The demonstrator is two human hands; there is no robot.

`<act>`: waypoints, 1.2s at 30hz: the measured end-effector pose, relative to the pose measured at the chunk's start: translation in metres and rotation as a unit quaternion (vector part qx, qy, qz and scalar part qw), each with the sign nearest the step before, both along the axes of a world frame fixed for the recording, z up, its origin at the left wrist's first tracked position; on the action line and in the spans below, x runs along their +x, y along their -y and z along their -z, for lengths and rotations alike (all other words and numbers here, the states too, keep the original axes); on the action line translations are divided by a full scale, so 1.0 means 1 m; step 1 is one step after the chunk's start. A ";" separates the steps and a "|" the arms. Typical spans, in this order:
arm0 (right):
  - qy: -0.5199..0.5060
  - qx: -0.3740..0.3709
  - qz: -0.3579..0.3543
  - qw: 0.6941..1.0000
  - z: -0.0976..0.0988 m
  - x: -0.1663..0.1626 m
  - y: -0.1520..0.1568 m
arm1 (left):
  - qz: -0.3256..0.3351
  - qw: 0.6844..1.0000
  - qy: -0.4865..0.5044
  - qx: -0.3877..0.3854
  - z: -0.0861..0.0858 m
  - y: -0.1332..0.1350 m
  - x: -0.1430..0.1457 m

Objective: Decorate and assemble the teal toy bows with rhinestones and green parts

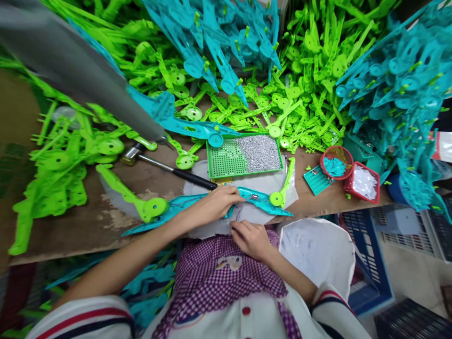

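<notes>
On the bench edge in front of me lies a long turquoise plastic shell with a bright green arm at each end, the left green arm and the right green arm. My left hand presses over the middle of this shell, its fingers bent against it. Below it, at the edge, my right hand is curled with fingertips together beside thin wires. What these fingertips hold, if anything, is too small to make out. A white cloth lies under the shell.
A hammer lies behind the shell. Beyond stands a green tray of small metal screws. A grey tapered tool hangs at upper left. Red baskets sit right; piles of green parts and turquoise parts fill the back.
</notes>
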State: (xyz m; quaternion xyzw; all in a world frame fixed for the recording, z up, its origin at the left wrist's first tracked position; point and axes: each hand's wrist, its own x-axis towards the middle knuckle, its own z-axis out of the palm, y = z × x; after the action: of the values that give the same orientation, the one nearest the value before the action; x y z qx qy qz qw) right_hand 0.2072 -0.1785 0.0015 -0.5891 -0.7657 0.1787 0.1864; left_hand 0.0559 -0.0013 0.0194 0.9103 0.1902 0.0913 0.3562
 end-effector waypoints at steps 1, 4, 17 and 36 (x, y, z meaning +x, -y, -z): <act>-0.003 0.007 -0.001 1.000 -0.002 0.005 0.001 | 0.001 1.000 0.003 0.009 0.002 0.002 -0.001; -0.022 0.059 0.067 0.996 -0.009 0.028 -0.001 | -0.004 1.000 0.010 0.022 0.008 0.003 -0.003; 0.111 0.046 0.195 0.973 -0.004 0.073 -0.022 | -0.003 0.999 0.011 0.041 0.020 0.000 -0.003; 0.073 0.014 -0.026 0.997 -0.001 0.015 -0.004 | -0.083 0.995 0.028 -0.053 0.015 0.001 -0.013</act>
State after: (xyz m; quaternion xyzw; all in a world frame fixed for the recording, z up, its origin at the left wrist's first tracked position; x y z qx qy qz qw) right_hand 0.2220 -0.1746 0.0022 -0.5773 -0.7950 0.1294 0.1340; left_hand 0.0432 -0.0025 0.0040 0.8682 0.2591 0.1359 0.4008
